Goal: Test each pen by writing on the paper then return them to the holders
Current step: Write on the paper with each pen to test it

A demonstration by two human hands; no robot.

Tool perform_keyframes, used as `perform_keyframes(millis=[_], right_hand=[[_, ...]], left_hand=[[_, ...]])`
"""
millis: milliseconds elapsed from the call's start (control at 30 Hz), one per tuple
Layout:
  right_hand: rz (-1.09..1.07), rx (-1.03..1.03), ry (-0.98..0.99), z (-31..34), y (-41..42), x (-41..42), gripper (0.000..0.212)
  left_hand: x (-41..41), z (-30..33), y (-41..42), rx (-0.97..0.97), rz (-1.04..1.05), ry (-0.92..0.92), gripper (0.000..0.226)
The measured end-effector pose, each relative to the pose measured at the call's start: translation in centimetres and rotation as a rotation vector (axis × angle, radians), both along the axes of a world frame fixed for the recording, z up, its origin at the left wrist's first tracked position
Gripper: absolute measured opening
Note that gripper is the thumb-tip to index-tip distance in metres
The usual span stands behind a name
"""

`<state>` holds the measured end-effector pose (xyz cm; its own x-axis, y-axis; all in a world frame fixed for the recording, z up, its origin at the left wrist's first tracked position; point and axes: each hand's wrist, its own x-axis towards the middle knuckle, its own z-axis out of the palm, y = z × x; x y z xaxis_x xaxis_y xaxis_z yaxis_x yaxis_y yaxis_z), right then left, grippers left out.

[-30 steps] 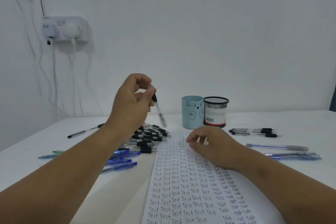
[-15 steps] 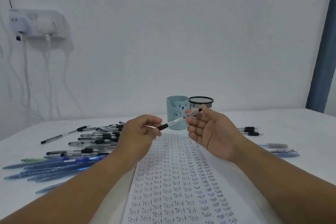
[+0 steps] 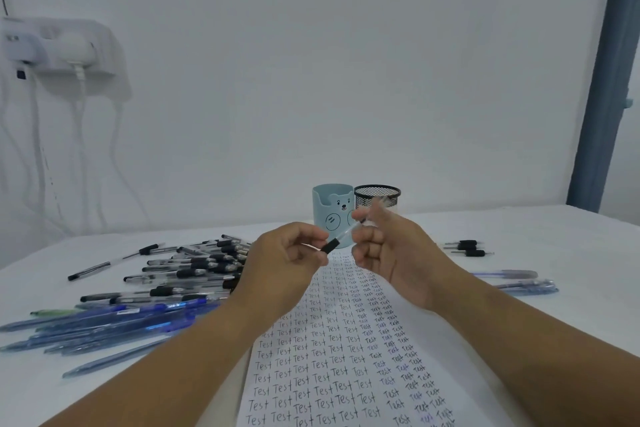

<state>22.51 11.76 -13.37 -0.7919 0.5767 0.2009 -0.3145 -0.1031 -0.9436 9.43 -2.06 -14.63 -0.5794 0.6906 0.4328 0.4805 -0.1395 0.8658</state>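
A: The fingers of the left hand [image 3: 287, 263] curl in and pinch the black end of a clear pen [image 3: 341, 240]; the right hand [image 3: 388, 250] pinches the same pen's far end between thumb and fingertips, raised above the paper [image 3: 346, 350].

B: Can you read the far tip?

A: No. It is blurred against the black mesh holder [image 3: 377, 196], and the right hand hides the lower half of that holder. The left hand's fingertips are tucked under, out of sight.

B: And the blue bear holder [image 3: 332, 215]?

A: Upright, touching the mesh one, just past the hands at the paper's far end.

B: What is cut off?

A: The paper's near edge and both forearms run out of the bottom. The pile of pens [image 3: 166, 288] on the left spills to the frame's left edge; a few pens [image 3: 502, 274] lie right, well apart from the paper.

B: Open room?

A: Bare table [image 3: 571, 246] lies far right, up to the wall.
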Motion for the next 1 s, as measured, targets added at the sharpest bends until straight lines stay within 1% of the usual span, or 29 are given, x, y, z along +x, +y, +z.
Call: perform_keyframes(millis=[67,133,167,200,267,333,367,433,500,600,633,733,800,900,1000], right_hand=[[-0.129,0.142,-0.039,-0.2,0.6,0.1,0.025],[-0.295,0.214,-0.073,-0.3,1.9,0.4,0.027],[-0.354,0.243,-0.087,-0.3,2.5,0.6,0.027],[-0.394,0.274,-0.106,-0.2,2.9,0.7,0.021],[-0.383,0.299,-0.181,-0.1,3.6,0.7,0.005],[-0.328,0.266,-0.256,-0.5,3.8,0.1,0.014],[-0.317,0.262,-0.285,-0.8,3.8,-0.3,0.015],[-0.349,0.337,-0.359,-1.4,3.9,-0.9,0.011],[-0.411,0.394,-0.409,-1.7,4.2,-1.3,0.013],[-0.399,0.329,-0.406,-1.6,4.6,-1.4,0.009],[-0.406,0.357,-0.422,-1.7,4.6,-1.4,0.011],[-0.504,0.533,-0.493,-2.0,4.7,-1.4,0.027],[-0.535,0.590,-0.520,-2.2,4.7,-1.4,0.029],[-0.529,0.603,-0.585,-2.3,4.6,-1.5,0.026],[-0.524,0.589,-0.599,-2.2,4.4,-1.4,0.030]], left_hand=[[-0.3,-0.2,-0.1,-0.050,-0.018,0.108,0.031],[-0.7,-0.4,-0.3,-0.163,-0.024,0.281,0.041],[-0.8,-0.4,-0.5,-0.244,-0.030,0.359,0.042],[-0.8,-0.3,-0.6,-0.332,-0.036,0.425,0.039],[-0.7,0.0,-0.6,-0.493,-0.057,0.525,0.033],[-0.8,0.3,-0.4,-0.598,-0.095,0.578,0.033],[-0.8,0.4,-0.3,-0.631,-0.107,0.599,0.034],[-1.0,0.4,-0.1,-0.660,-0.115,0.612,0.034],[-1.2,0.3,0.1,-0.661,-0.112,0.600,0.033],[-1.4,0.2,0.2,-0.658,-0.108,0.589,0.032],[-1.5,0.2,0.3,-0.657,-0.110,0.589,0.032],[-1.7,0.3,0.5,-0.663,-0.114,0.589,0.032],[-1.7,0.2,0.7,-0.667,-0.113,0.592,0.031],[-1.8,0.1,0.9,-0.670,-0.105,0.588,0.030],[-2.0,0.1,1.1,-0.682,-0.097,0.581,0.028]])
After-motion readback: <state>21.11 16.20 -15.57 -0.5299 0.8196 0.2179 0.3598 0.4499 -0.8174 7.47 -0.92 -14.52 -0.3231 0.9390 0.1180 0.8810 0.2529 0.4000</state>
